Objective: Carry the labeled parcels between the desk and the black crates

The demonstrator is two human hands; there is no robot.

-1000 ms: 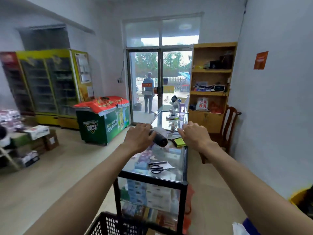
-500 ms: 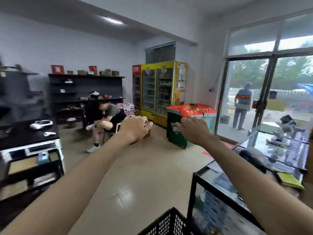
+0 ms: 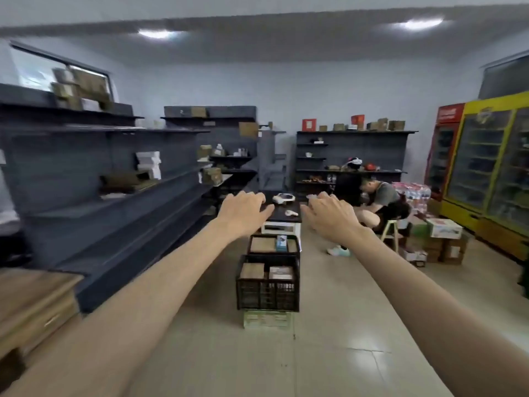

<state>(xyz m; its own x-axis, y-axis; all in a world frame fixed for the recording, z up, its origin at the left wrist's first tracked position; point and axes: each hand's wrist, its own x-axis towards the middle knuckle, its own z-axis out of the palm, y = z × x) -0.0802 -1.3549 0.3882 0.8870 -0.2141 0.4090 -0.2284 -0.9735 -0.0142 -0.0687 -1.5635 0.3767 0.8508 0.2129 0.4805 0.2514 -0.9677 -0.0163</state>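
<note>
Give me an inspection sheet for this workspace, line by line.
Surface: dark-topped desk, small white devices on it.
Job's things: black crates on the floor, cardboard parcels inside.
Clutter: cartons stacked on the floor at right.
Grippers: left hand and right hand open, both empty.
Cables: nothing seen.
Surroundings: dark shelving, drinks fridges, a seated person.

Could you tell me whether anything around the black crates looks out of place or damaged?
Nothing stands out. The black crates sit in a row on the floor with parcels lying flat inside, and both the left hand and right hand are empty.
</note>
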